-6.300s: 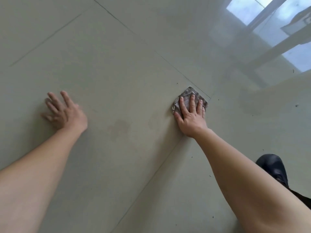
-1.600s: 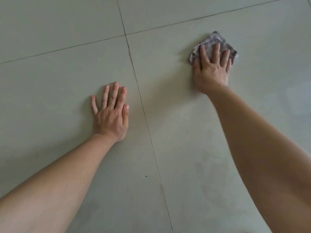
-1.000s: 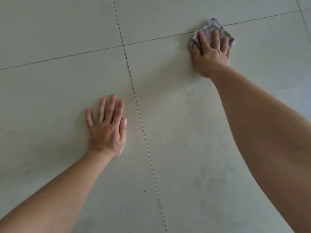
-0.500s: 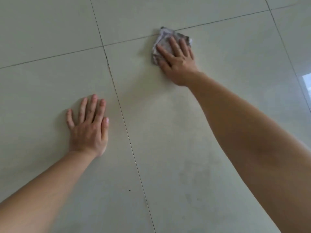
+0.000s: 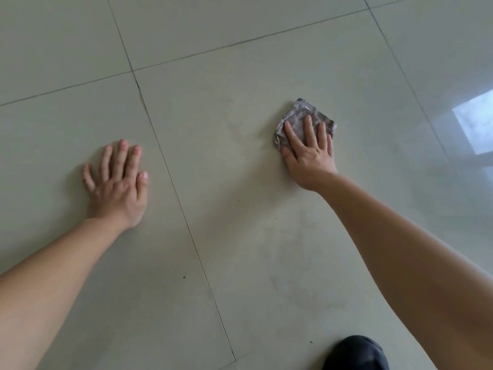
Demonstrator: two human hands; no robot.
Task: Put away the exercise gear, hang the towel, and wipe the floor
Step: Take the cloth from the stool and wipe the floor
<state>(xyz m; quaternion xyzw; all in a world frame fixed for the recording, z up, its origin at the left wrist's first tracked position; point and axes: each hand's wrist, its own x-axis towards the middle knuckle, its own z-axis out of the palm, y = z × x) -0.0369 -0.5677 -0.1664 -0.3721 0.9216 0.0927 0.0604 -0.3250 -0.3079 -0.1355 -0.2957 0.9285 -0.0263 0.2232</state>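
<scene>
Cloth [image 5: 302,113] lies flat under right hand [image 5: 309,156], on floor [image 5: 240,129].

head-worn view, looking down, floor [image 5: 240,263] close

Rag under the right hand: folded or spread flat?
Folded. The rag is a small bunched wad, barely wider than the right hand pressing it.

Glossy tile floor [image 5: 240,62], crumpled cloth rag [image 5: 302,110]
</scene>
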